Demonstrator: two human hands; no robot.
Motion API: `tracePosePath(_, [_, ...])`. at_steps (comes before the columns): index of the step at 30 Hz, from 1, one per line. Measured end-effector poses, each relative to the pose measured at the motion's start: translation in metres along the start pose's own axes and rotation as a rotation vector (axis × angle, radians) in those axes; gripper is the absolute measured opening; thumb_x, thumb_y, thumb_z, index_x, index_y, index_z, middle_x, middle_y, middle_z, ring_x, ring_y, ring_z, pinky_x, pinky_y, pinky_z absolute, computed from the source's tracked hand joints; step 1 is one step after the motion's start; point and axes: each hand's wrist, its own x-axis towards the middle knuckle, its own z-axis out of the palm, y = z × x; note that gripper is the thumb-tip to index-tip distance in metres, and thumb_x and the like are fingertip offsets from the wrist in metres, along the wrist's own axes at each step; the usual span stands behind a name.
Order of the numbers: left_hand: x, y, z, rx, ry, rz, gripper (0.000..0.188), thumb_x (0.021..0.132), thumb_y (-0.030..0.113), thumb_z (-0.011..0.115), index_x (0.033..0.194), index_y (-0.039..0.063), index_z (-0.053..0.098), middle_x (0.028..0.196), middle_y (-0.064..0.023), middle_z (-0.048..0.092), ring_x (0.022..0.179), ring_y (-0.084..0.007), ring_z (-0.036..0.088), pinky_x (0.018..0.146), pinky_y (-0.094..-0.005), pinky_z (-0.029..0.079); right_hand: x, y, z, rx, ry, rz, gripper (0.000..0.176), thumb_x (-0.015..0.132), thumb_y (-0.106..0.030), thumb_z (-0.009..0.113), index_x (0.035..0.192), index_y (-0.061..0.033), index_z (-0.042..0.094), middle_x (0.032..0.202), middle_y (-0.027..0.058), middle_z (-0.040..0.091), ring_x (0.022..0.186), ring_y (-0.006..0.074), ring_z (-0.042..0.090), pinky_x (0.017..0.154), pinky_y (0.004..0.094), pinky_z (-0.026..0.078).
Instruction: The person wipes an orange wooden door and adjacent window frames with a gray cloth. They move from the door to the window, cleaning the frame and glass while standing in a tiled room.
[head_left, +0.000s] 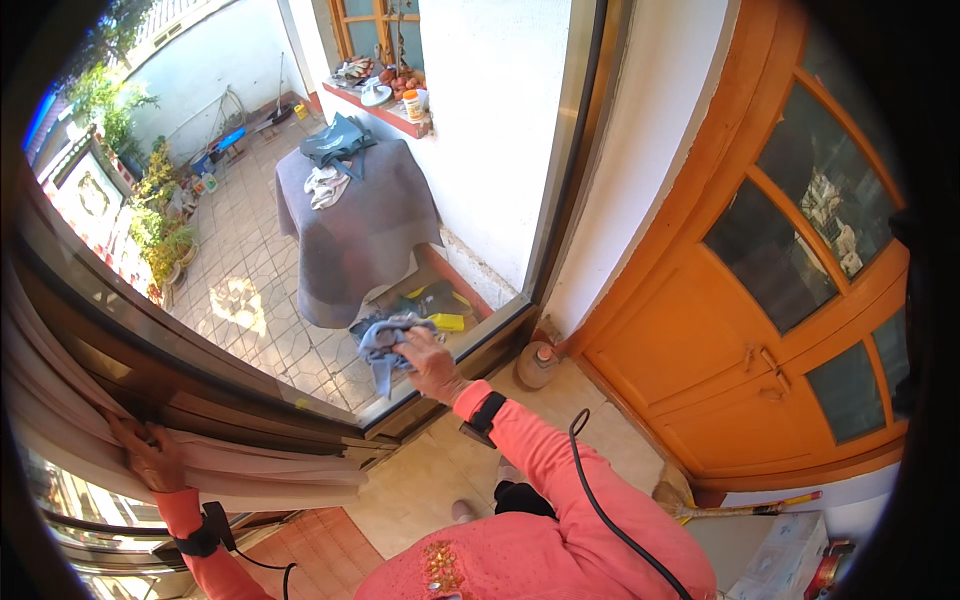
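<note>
My right hand (429, 366) holds a crumpled blue-grey cloth (388, 346) against the lower part of a large window pane (480, 225), just above its dark metal frame (491, 335). The cloth hangs loose below my fingers. On the left, my left hand (152, 452) grips a pale pinkish curtain (262, 463) that is gathered beside the window's frame. Some of that hand's fingers lie in shadow against the fabric.
A lidded jug (537, 365) stands on the floor under the window corner. Right of it is an orange wooden door (697, 330) with glass panes. A broom (720, 511) and a box (780, 555) lie lower right. Outside, a cloth-covered table (360, 240) stands by the wall.
</note>
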Motion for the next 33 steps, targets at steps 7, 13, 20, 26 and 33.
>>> tracePosePath(7, [-0.002,0.001,0.001,0.039,0.007,-0.034,0.070,0.083,-0.005,0.049,0.147,0.003,0.022,0.082,-0.0087,0.050,0.067,-0.0186,0.049,0.054,-0.0277,0.044,0.125,0.063,-0.199,-0.289,0.542,0.036,0.043,0.071,0.000,0.060,0.114,-0.0040,0.057,0.105,0.0166,0.058,0.100,0.0311,0.057,0.084,0.0399,0.046])
tracePosePath(13, [-0.002,-0.002,-0.001,0.115,0.013,-0.113,0.069,0.085,0.002,0.052,0.147,0.006,0.023,0.087,-0.0106,0.055,0.070,-0.0220,0.053,0.059,-0.0305,0.047,0.253,0.071,-0.339,-0.647,0.695,-0.375,0.042,0.087,-0.023,0.065,0.122,-0.0024,0.054,0.109,0.0165,0.058,0.101,0.0311,0.056,0.092,0.0404,0.043])
tracePosePath(20, [-0.003,-0.010,-0.009,0.341,-0.003,-0.104,0.065,0.086,0.007,0.056,0.144,0.004,0.027,0.093,-0.0130,0.059,0.072,-0.0232,0.056,0.062,-0.0339,0.048,0.326,0.120,-0.337,-0.774,0.795,-0.467,0.043,0.085,-0.022,0.064,0.116,0.0048,0.050,0.111,0.0269,0.054,0.105,0.0422,0.050,0.092,0.0464,0.039])
tracePosePath(26, [-0.007,-0.029,-0.015,0.490,0.040,0.000,0.062,0.086,0.009,0.058,0.140,-0.003,0.031,0.098,-0.0138,0.062,0.079,-0.0233,0.060,0.067,-0.0332,0.051,0.265,0.193,-0.282,-0.608,0.838,-0.473,0.041,0.087,-0.023,0.063,0.121,-0.0023,0.052,0.119,0.0189,0.052,0.111,0.0353,0.048,0.098,0.0431,0.035])
tracePosePath(33, [-0.005,-0.050,-0.032,0.531,0.065,0.091,0.062,0.085,0.015,0.062,0.136,-0.006,0.035,0.101,-0.0136,0.063,0.083,-0.0220,0.061,0.073,-0.0333,0.051,0.117,0.295,-0.175,-0.536,0.687,-0.055,0.030,0.080,-0.020,0.066,0.099,0.0021,0.059,0.099,0.0170,0.060,0.097,0.0362,0.053,0.092,0.0493,0.036])
